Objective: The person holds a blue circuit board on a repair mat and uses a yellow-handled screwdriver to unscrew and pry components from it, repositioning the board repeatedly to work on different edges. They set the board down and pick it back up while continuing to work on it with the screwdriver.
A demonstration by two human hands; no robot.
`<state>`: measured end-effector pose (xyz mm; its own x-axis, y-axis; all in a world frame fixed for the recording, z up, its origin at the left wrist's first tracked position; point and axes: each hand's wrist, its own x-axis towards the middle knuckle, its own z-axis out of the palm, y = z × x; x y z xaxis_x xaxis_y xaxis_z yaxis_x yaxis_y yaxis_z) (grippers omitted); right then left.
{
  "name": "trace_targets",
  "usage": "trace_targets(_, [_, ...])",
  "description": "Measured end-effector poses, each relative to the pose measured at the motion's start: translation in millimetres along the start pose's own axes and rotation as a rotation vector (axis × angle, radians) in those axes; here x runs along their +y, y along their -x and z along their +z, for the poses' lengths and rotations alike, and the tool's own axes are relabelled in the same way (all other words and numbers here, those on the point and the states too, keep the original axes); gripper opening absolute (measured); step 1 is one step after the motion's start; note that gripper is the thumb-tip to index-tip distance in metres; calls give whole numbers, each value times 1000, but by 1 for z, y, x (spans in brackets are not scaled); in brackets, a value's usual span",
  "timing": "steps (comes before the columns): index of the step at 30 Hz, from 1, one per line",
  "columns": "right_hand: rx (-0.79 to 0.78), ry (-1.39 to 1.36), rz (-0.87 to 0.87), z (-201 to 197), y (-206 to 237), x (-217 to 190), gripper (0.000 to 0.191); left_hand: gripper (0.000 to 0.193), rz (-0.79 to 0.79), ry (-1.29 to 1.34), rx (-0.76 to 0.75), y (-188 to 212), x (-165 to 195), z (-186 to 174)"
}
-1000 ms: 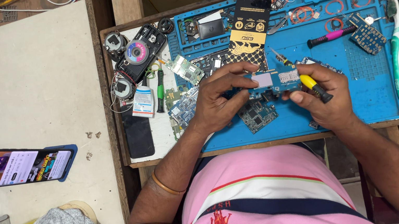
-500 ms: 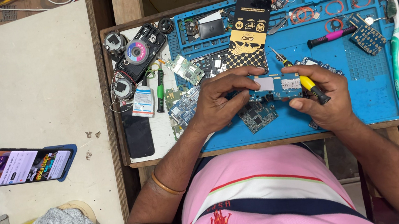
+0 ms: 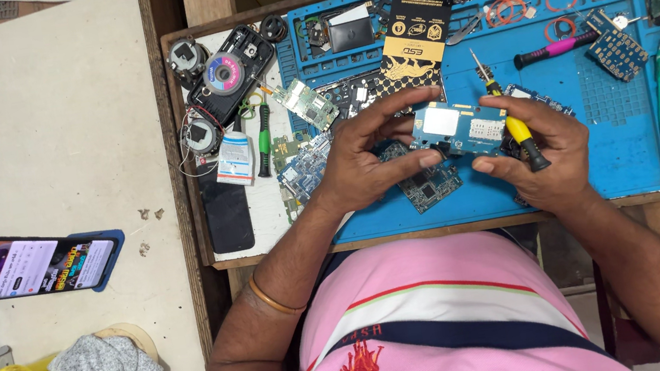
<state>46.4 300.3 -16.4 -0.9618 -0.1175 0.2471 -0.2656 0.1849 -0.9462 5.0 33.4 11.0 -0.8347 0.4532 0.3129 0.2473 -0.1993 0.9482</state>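
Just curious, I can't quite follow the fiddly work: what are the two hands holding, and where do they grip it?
Both hands hold a small blue circuit board by its ends, the left hand on the left end. The right hand also pinches a yellow-handled screwdriver at its handle.

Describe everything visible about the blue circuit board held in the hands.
The blue circuit board is a small, flat rectangle with a pale square metal shield near its left end and a silvery slot part to the right. It is held face up above the blue work mat. The left hand pinches its left edge; the right hand, gripping a yellow-handled screwdriver, supports its right end.
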Motion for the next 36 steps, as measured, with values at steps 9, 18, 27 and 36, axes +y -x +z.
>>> trace_targets(9, [-13,-21,-78,0,-1,-1,68,72,8,-22,17,0,-2,1])
trace_targets(18, [-8,127,-176,0,-4,-5,69,72,-25,47,11,1,-2,0])
trace_targets(27, [-9,172,-166,-1,-7,-9,70,74,-44,18,19,-1,-1,-1])
trace_targets(36, [-48,34,-74,-1,-4,-7,67,76,-32,-125,56,2,-1,-4])
